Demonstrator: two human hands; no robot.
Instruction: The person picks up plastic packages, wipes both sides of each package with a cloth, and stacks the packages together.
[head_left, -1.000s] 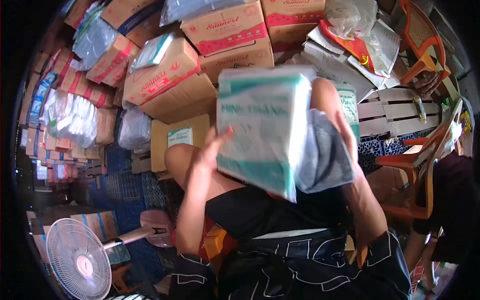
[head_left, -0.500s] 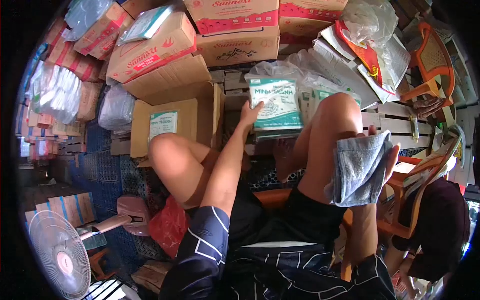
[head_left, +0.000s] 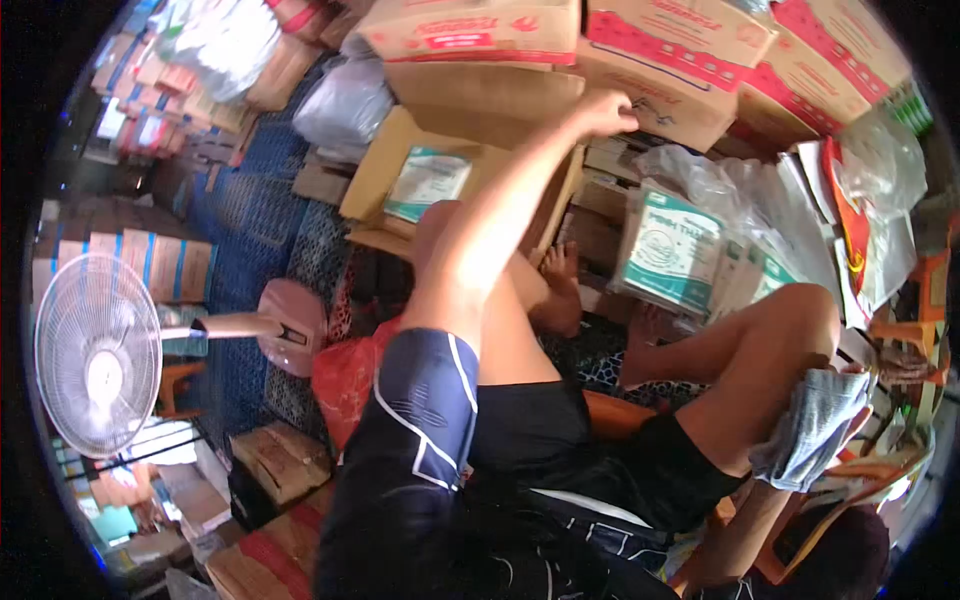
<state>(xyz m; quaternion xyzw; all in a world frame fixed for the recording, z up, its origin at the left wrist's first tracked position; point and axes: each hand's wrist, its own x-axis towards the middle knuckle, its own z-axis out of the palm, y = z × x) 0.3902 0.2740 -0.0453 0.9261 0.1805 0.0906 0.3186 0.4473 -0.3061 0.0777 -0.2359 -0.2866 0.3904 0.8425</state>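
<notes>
My left hand (head_left: 606, 113) is raised over the right edge of the open cardboard box (head_left: 368, 190), near the closed cartons behind it; its fingers look curled, and whether they hold anything is too small to tell. Inside the box lies a green-and-white packet (head_left: 428, 183). My right hand (head_left: 858, 415) holds a folded grey cloth (head_left: 812, 430) beside my right knee. Another green-and-white packet (head_left: 670, 250) in clear plastic lies beyond my feet, with more packets (head_left: 750, 280) to its right.
A standing fan (head_left: 100, 355) is at the left, its base beside a red bag (head_left: 350, 380). Sunnest-style cartons (head_left: 680, 45) line the back. Crumpled plastic and flattened card (head_left: 800, 210) lie at the right, near an orange chair (head_left: 932, 290).
The packet from my left hand was set down beyond my feet and released. That hand has since moved up toward the cartons. The view has turned; the cloth stays in my right hand.
</notes>
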